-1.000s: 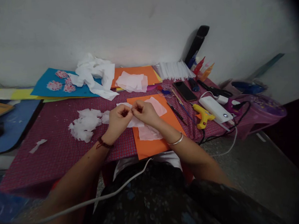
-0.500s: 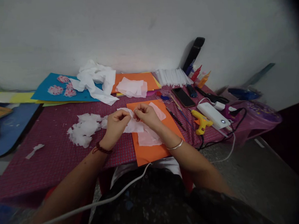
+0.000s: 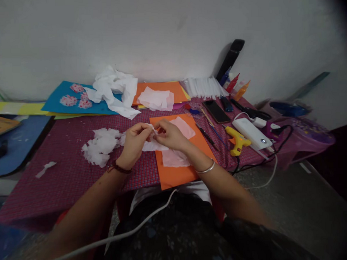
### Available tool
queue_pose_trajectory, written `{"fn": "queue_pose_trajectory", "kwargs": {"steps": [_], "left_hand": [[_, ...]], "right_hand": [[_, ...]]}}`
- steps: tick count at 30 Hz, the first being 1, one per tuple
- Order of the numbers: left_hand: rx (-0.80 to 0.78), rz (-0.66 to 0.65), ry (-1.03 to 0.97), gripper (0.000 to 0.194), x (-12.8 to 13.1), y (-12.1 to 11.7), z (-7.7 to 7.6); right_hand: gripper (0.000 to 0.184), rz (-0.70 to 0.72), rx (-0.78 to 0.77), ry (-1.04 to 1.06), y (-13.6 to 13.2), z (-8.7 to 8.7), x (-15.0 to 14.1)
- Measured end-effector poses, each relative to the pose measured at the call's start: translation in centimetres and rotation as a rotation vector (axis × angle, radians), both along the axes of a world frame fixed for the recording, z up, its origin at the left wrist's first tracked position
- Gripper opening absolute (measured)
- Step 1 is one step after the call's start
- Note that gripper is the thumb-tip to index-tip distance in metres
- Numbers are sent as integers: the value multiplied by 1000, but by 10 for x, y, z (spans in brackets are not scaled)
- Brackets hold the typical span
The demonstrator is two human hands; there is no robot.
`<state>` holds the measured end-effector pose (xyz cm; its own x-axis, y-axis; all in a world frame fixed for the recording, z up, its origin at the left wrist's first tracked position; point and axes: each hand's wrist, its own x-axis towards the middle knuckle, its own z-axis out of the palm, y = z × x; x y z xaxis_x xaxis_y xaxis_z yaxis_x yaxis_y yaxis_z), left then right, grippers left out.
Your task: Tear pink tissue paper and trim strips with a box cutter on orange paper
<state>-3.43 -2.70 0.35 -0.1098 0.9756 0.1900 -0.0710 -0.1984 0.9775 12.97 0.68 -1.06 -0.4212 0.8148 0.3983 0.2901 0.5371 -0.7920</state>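
My left hand [image 3: 137, 141] and my right hand [image 3: 170, 134] meet over the left edge of an orange sheet [image 3: 176, 179]. Between their fingertips they pinch a white piece of tissue paper [image 3: 153, 145], which hangs down below the fingers. Part of it is hidden behind my hands. Pale pink tissue pieces [image 3: 175, 159] lie on the orange sheet beneath my right wrist. To the left of my left hand rests a loose heap of torn white tissue [image 3: 100, 146].
A blue sheet with pink dabs [image 3: 52, 101] and crumpled white tissue [image 3: 115, 86] lie at the back. On the right are a phone [image 3: 216, 111], a yellow glue gun [image 3: 237, 140], a white power bank [image 3: 252, 133] and cables. A cord [image 3: 137, 225] crosses my lap.
My hands have come closer together, and their fingertips now meet at the tissue. The whole view has shifted slightly, with the table's things appearing a little further right.
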Motion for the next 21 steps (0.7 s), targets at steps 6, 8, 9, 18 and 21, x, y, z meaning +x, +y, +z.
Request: {"fn": "queue_pose_trajectory", "kwargs": {"steps": [6, 8, 9, 18, 21], "left_hand": [[106, 70, -67, 23, -6, 1, 6], [85, 89, 15, 34, -11, 6, 2], [66, 96, 60, 40, -14, 10, -1], [-324, -105, -40, 35, -36, 37, -18], [-334, -236, -131, 46, -29, 38, -17]], "right_hand": [[8, -36, -165, 207, 4, 0, 0], [9, 4, -246, 268, 5, 3, 1], [11, 22, -282, 288, 5, 5, 2], [37, 5, -522, 701, 16, 11, 16], [42, -4, -569, 737, 20, 11, 20]]}}
